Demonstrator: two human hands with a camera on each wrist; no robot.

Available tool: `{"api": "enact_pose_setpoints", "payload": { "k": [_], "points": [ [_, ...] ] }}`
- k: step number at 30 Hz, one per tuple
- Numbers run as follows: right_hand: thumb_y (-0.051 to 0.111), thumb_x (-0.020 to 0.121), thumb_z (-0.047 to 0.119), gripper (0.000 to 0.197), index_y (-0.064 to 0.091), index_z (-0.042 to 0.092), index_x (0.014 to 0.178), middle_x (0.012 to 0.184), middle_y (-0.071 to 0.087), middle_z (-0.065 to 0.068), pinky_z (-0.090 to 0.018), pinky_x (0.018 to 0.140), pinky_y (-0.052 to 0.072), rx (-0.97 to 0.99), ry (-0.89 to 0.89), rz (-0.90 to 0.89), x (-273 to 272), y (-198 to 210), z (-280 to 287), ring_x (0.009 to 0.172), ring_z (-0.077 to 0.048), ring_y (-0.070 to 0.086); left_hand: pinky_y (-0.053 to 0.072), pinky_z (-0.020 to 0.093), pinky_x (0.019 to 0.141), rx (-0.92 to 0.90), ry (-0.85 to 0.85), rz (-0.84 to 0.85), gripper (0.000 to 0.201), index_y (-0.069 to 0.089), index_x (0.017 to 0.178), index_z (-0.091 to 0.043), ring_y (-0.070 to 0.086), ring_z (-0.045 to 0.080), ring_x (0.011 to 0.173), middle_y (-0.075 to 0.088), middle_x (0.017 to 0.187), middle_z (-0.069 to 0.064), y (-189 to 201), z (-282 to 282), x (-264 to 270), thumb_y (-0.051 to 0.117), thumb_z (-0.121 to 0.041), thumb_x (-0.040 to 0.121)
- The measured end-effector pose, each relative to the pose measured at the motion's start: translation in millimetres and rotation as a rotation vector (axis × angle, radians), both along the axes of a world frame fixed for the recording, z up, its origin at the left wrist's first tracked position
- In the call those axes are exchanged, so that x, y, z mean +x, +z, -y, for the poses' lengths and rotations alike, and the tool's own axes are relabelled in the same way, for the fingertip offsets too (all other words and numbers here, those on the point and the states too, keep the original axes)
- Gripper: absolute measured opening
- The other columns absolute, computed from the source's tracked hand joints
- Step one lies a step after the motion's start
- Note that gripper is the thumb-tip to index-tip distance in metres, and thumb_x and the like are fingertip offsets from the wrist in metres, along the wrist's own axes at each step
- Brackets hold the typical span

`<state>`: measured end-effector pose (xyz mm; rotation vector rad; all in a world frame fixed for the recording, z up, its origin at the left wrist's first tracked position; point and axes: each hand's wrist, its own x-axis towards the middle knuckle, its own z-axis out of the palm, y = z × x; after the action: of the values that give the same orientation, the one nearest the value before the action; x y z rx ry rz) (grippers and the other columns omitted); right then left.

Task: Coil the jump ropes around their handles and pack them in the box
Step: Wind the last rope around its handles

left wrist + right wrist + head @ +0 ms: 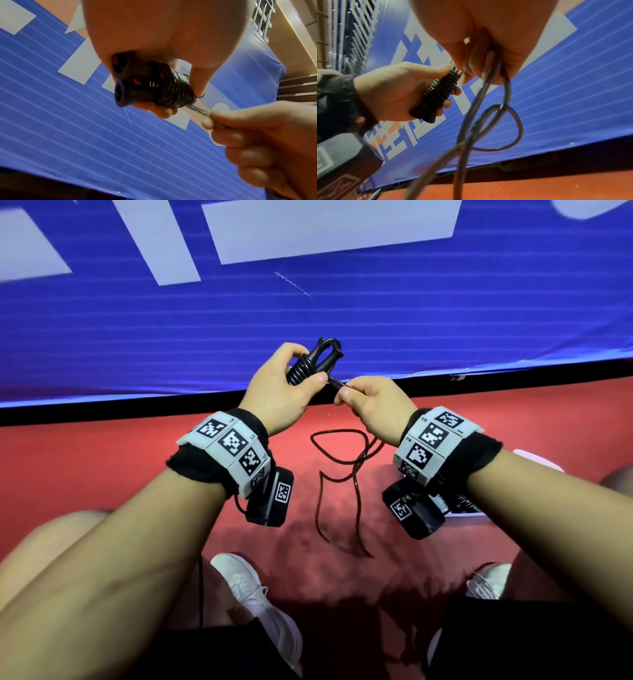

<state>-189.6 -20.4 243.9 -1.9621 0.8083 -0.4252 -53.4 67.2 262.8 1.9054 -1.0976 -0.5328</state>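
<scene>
My left hand (281,392) grips the paired handles (130,81), already wound with several turns. My right hand (373,405) pinches the jump rope (337,385) beside the coil. Loose slack (356,474) hangs toward the floor, unwound. No box is visible; packing remains.

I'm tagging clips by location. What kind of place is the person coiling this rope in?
Probably an indoor sports hall or event venue: a red floor, a large blue printed banner along a low barrier, and railed tiers behind it.
</scene>
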Motion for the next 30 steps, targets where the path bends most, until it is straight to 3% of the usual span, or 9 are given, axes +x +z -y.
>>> {"api": "enact_pose_setpoints", "payload": {
  "k": [2,5,9,12,18,21,24,25,30],
  "points": [
    [0.048,0.095,0.022,0.025,0.061,0.018,0.074,0.052,0.037,0.006,-0.024,0.051,0.028,-0.065,0.024,-0.017,-1,6,-2,0.039,-0.004,0.035,0.053,0.05,0.084,-0.003,0.005,0.007,0.031,0.052,0.104,-0.036,0.063,0.028,0.075,0.067,0.09,0.002,-1,0,1,0.062,-0.044,0.076],
    [0.048,0.095,0.023,0.026,0.061,0.013,0.075,0.051,0.038,0.006,-0.018,0.048,0.028,-0.132,0.046,-0.039,-1,10,-6,0.041,-0.002,0.039,0.054,0.05,0.085,-0.002,0.015,0.044,0.036,0.056,0.111,-0.034,0.061,0.021,0.078,0.062,0.089,-0.013,-8,2,4,0.062,-0.043,0.077],
    [0.047,0.095,0.023,0.027,0.063,0.012,0.077,0.05,0.039,0.006,-0.014,0.047,0.031,-0.172,0.055,-0.081,-2,13,-9,0.042,-0.001,0.042,0.055,0.047,0.079,0.021,0.044,0.097,0.025,0.054,0.1,-0.041,0.062,0.02,0.075,0.061,0.082,-0.016,-14,4,4,0.061,-0.045,0.077],
    [0.046,0.096,0.024,0.029,0.065,0.008,0.081,0.054,0.044,0.005,-0.015,0.049,0.03,-0.209,0.063,-0.124,-2,14,-10,0.051,-0.008,0.042,0.054,0.044,0.083,0.051,0.057,0.105,0.04,0.055,0.113,-0.043,0.061,0.02,0.075,0.062,0.09,-0.016,-17,5,4,0.058,-0.051,0.074],
    [0.047,0.096,0.024,0.026,0.067,0.009,0.087,0.054,0.043,0.006,-0.013,0.048,0.031,-0.198,0.052,-0.122,-4,13,-7,0.051,-0.008,0.04,0.047,0.038,0.091,0.057,0.109,0.215,0.029,0.057,0.115,-0.032,0.059,0.018,0.096,0.058,0.092,-0.017,-17,9,9,0.063,-0.039,0.087],
    [0.051,0.094,0.025,0.021,0.064,0.011,0.086,0.057,0.045,0.004,-0.014,0.048,0.03,-0.231,0.031,-0.175,-6,9,-2,0.054,-0.012,0.043,0.047,0.036,0.089,0.034,0.171,0.233,0.031,0.055,0.116,-0.03,0.058,0.019,0.096,0.058,0.095,-0.014,-14,9,16,0.063,-0.039,0.088],
    [0.053,0.093,0.029,0.024,0.052,0.019,0.071,0.062,0.049,0.002,-0.028,0.057,0.031,-0.315,0.085,-0.286,-9,6,0,0.065,-0.021,0.048,0.044,0.032,0.081,0.063,0.197,0.248,0.03,0.053,0.116,-0.027,0.058,0.021,0.091,0.059,0.093,-0.011,-14,7,20,0.061,-0.039,0.089],
    [0.052,0.093,0.031,0.028,0.049,0.021,0.068,0.062,0.049,0.002,-0.028,0.06,0.032,-0.333,0.109,-0.318,-10,8,1,0.067,-0.022,0.049,0.043,0.031,0.079,0.085,0.193,0.254,0.03,0.052,0.116,-0.026,0.058,0.022,0.09,0.06,0.093,-0.009,-14,6,21,0.061,-0.039,0.09],
    [0.044,0.096,0.032,0.028,0.06,0.013,0.085,0.069,0.057,-0.002,-0.04,0.069,0.05,-0.414,0.212,-0.284,-17,24,-3,0.067,-0.024,0.057,0.047,0.038,0.084,0.179,0.126,0.315,0.03,0.05,0.115,-0.027,0.06,0.027,0.092,0.06,0.093,-0.008,-17,4,19,0.059,-0.042,0.09]
  ]
}}
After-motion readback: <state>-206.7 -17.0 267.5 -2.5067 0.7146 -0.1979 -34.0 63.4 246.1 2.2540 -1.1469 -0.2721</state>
